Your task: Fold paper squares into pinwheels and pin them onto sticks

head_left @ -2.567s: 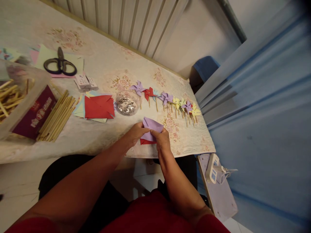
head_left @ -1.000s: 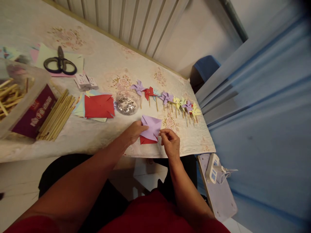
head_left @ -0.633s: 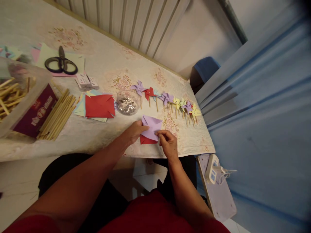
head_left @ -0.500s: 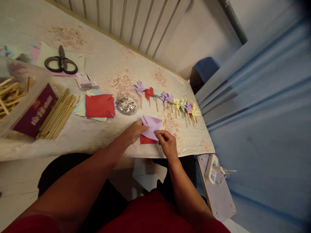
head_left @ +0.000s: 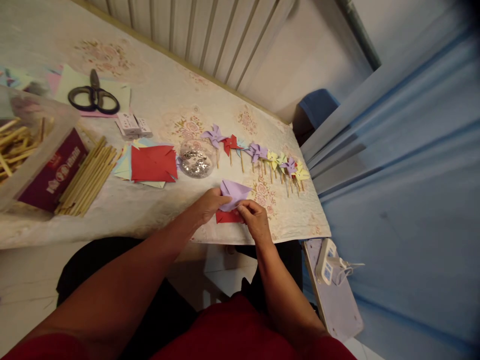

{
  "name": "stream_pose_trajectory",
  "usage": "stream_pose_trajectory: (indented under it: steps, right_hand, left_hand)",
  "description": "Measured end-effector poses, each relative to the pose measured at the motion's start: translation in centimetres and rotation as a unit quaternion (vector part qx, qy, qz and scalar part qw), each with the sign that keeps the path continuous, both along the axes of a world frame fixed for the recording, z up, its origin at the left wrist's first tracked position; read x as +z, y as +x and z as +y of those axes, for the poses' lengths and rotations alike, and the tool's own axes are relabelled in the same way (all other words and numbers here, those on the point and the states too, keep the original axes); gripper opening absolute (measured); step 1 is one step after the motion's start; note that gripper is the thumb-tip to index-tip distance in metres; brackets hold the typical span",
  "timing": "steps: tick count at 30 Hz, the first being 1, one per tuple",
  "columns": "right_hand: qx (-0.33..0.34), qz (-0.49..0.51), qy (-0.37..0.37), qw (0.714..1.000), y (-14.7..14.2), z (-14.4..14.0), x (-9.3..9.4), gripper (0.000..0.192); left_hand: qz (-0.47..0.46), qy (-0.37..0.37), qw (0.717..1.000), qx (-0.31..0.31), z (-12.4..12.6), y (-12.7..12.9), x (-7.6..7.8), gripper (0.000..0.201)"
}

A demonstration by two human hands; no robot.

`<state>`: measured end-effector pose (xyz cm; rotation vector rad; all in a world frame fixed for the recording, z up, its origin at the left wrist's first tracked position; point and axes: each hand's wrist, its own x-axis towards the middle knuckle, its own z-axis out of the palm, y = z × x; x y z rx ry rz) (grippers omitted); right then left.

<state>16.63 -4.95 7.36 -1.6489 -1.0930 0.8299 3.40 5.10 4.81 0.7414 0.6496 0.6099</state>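
Flower-printed surface point(head_left: 165, 95), pinwheels point(head_left: 257, 152) in a row — purple paper point(head_left: 234, 190) near the front edge.
From my remote seat I see the left hand point(head_left: 210, 204), its grip clamped on the purple paper's left side, and the right hand point(head_left: 257, 220), its grip pinched at the lower right corner, above red paper point(head_left: 227, 217). I judge this a folding-in step — the next move calls for bringing that corner to the middle without creasing.

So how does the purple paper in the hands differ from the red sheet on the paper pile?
The purple paper is in the left hand and right hand; the red sheet rests on the paper pile. The purple paper is bent; the red sheet lies nearly flat. Each shows a slit running in from a corner.
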Motion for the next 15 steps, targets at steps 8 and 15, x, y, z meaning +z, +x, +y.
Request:
stream_pose_trajectory:
  steps: [8, 15]
  right_hand:
    - [-0.041, 0.064, -0.051, 0.996, -1.3, 0.9, 0.5, 0.025]
    - [-0.047, 0.086, -0.056, 0.994, -1.6, 1.1, 0.5, 0.03]
  left_hand:
    - [0.004, 0.036, 0.999, -0.019, -0.2, 0.0, -0.3, 0.017]
    - [0.001, 0.044, 0.999, -0.025, -0.2, 0.1, -0.3, 0.008]
